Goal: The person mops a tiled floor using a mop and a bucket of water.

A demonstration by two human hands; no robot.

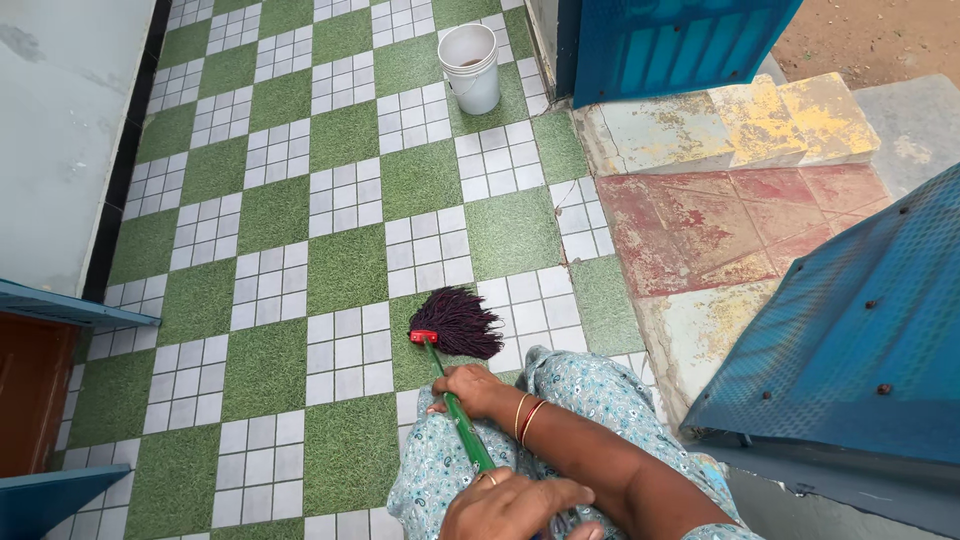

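From the head camera, the mop (455,345) rests its dark stringy head on the green and white tiled floor (340,260), just ahead of the knees. The left hand (470,390) wraps closed around the green stick low down, and the right hand (510,505) closes higher up. The stick looks stiff and light; the strings look soft and floppy. A white bucket (470,68) stands well apart.

head cam | one view only, worn by the person | looks steeply down and forward over the lap | hands (490,440) close at bottom edge | tiled floor (340,270) stretches ahead | bucket (470,66) far, top
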